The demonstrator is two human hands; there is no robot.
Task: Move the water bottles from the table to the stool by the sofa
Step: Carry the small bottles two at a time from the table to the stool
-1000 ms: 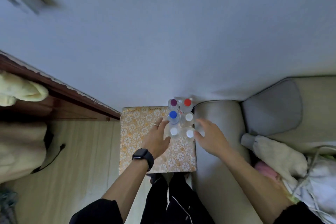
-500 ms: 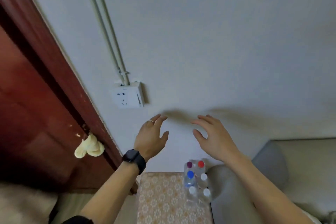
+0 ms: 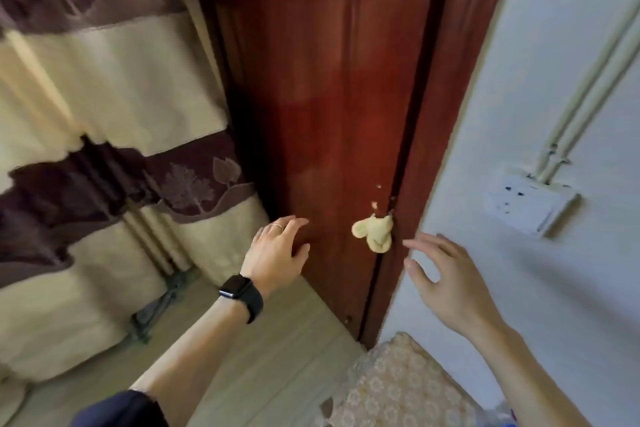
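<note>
The stool (image 3: 398,392), covered in a floral yellow cloth, shows only its left part at the bottom right. The water bottles are almost out of view; a sliver of clear plastic (image 3: 502,418) peeks out by my right forearm at the bottom edge. My left hand (image 3: 277,253), with a ring and a black watch, is raised in front of the red wooden door, fingers apart and holding nothing. My right hand (image 3: 446,281) hovers in front of the white wall, fingers spread and empty. Both hands are well above the stool.
A dark red wooden door (image 3: 329,97) with a yellow cloth (image 3: 375,232) tied at its edge stands ahead. A cream and brown curtain (image 3: 104,132) hangs at the left. A white wall socket (image 3: 530,203) with pipes sits on the right wall. Light wooden floor (image 3: 242,357) lies below.
The view has swung up and to the left, away from the stool and bottles toward the door and curtain. Both hands left the bottles and stay raised, open and empty.
</note>
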